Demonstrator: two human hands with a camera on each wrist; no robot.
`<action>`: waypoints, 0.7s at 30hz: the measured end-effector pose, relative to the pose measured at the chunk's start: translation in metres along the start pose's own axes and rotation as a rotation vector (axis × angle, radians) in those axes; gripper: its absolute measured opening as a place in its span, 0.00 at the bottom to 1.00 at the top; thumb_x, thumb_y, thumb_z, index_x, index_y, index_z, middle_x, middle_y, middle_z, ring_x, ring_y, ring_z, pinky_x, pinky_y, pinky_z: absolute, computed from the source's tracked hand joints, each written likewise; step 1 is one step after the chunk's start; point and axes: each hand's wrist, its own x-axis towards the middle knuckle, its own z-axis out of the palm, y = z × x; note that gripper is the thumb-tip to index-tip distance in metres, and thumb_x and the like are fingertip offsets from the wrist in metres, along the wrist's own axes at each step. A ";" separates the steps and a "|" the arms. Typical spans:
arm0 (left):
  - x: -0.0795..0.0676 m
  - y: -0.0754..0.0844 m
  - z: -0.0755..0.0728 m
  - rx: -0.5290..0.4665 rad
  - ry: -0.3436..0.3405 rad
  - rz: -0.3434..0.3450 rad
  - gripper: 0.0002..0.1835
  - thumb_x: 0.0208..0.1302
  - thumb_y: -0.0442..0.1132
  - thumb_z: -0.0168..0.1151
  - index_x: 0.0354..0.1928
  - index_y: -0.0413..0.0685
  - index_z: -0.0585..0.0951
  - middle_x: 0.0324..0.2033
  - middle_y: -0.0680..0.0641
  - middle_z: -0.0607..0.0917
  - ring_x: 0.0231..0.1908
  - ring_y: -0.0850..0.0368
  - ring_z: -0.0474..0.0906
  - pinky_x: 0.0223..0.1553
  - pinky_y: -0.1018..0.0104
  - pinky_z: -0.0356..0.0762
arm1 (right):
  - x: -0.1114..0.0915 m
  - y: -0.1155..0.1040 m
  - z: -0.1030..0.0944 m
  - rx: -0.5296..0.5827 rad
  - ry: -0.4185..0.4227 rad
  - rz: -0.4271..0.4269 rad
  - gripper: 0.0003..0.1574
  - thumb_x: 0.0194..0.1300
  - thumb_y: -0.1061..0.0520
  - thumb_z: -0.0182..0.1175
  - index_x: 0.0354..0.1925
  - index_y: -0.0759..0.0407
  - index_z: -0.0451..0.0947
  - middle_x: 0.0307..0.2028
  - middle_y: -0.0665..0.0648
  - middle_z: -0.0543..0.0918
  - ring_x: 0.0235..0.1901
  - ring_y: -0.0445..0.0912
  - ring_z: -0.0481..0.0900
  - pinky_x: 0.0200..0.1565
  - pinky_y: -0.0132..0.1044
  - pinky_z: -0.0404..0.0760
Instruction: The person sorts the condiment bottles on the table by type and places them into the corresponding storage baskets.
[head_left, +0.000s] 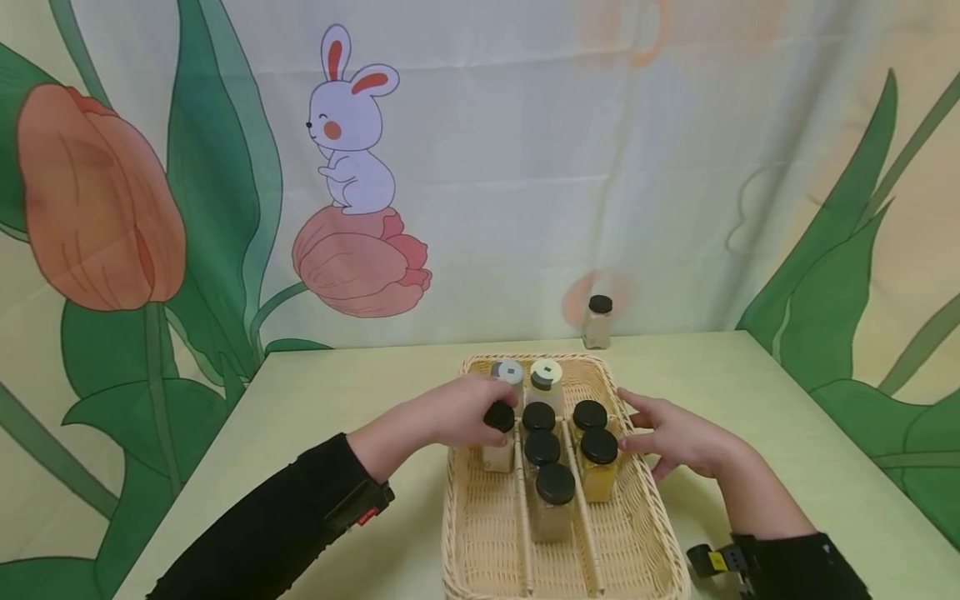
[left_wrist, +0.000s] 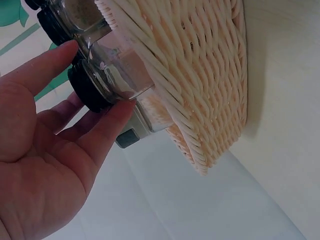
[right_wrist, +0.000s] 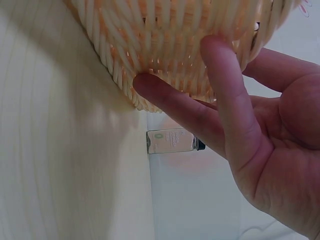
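Observation:
A rectangular wicker basket (head_left: 487, 550) with two dividers stands on the table. In its left compartment my left hand (head_left: 472, 412) grips a black-capped spice jar (head_left: 498, 454) near its cap. The left wrist view shows the thumb by the black cap and a finger along the glass of this jar (left_wrist: 120, 70). My right hand (head_left: 682, 437) holds the basket's right side, its thumb at the rim and its fingers (right_wrist: 185, 112) against the outer weave. Several black-capped jars (head_left: 553, 508) line the middle compartment, and two with yellow contents (head_left: 598, 475) stand in the right one.
Two jars with pale lids, a left one (head_left: 508, 375) and a right one (head_left: 546, 377), stand at the basket's far end. Behind the basket, a lone black-capped jar (head_left: 597, 325) is at the table's back edge, before a printed cloth (head_left: 487, 208). The pale table (head_left: 360, 383) extends on both sides.

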 end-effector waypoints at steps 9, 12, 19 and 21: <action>-0.009 -0.011 -0.007 -0.139 -0.017 -0.029 0.24 0.57 0.36 0.64 0.57 0.45 0.75 0.51 0.50 0.79 0.48 0.58 0.75 0.47 0.65 0.78 | 0.001 -0.001 0.001 0.008 -0.007 0.001 0.59 0.62 0.58 0.65 0.76 0.55 0.36 0.65 0.80 0.53 0.47 0.56 0.77 0.27 0.54 0.84; -0.013 -0.015 -0.012 -0.204 0.037 -0.074 0.25 0.56 0.34 0.59 0.59 0.44 0.74 0.54 0.48 0.78 0.50 0.55 0.74 0.49 0.61 0.78 | 0.001 -0.001 0.001 0.004 -0.005 0.003 0.59 0.62 0.58 0.65 0.76 0.55 0.36 0.65 0.81 0.52 0.48 0.56 0.77 0.27 0.54 0.84; -0.021 -0.029 -0.015 -0.302 0.202 -0.145 0.23 0.58 0.36 0.59 0.58 0.45 0.74 0.53 0.48 0.78 0.50 0.56 0.74 0.47 0.61 0.78 | 0.000 0.000 0.001 -0.010 -0.008 -0.003 0.58 0.62 0.57 0.65 0.76 0.55 0.37 0.65 0.81 0.52 0.49 0.55 0.76 0.27 0.54 0.84; -0.023 -0.034 -0.014 -0.335 0.248 -0.175 0.22 0.58 0.37 0.60 0.57 0.46 0.75 0.53 0.50 0.77 0.50 0.56 0.74 0.47 0.61 0.78 | 0.000 0.001 0.000 -0.012 -0.009 -0.005 0.58 0.62 0.57 0.65 0.76 0.56 0.37 0.65 0.81 0.52 0.48 0.55 0.77 0.27 0.54 0.84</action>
